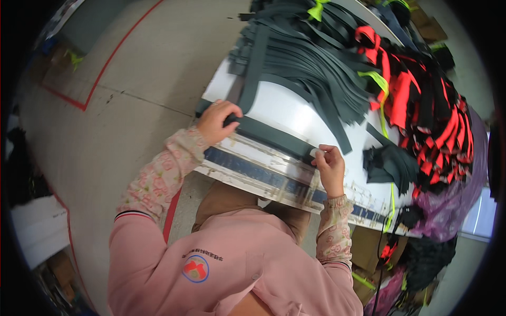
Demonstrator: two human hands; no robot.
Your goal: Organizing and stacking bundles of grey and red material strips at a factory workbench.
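Note:
A dark grey fabric strip (274,136) lies flat along the near side of the white table, between my hands. My left hand (215,124) is curled round a small black object (231,120) at the strip's left part; its kind I cannot make out. Over the strip's right end, my right hand (330,164) pinches a small flat white piece (314,152) between thumb and fingers. Just beyond the strip, a large pile of similar dark grey strips (316,68) spreads over the table, with one loose end hanging down near my left hand.
Worn tape and a blue band line the white table's near edge (263,184). Right of my right hand sits a bunch of short dark strips (392,163). Beyond it are heaped red-and-black pieces (445,126) and a purple plastic bag (448,205). A yellow-green ribbon (390,205) hangs over the edge.

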